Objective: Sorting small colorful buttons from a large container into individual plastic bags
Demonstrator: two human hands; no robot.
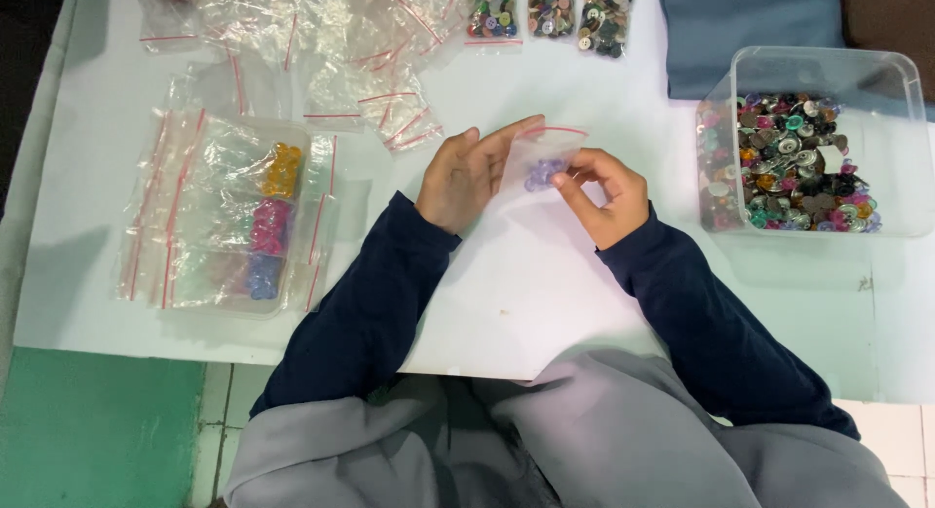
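Both hands hold one small clear zip bag (547, 155) with a red seal strip, just above the white table (526, 284). Several pale purple buttons (542, 173) sit inside the bag. My left hand (464, 175) supports the bag's left side with fingers stretched along it. My right hand (606, 192) pinches the bag's right side at the purple buttons. Both arms wear dark blue sleeves.
A clear tub (816, 138) of mixed colourful buttons stands at the right. At the left a shallow tray (234, 216) holds bags of yellow, pink and purple buttons. Empty zip bags (331, 50) lie at the back, beside three filled bags (551, 9). Blue cloth (740, 31) lies at the back right.
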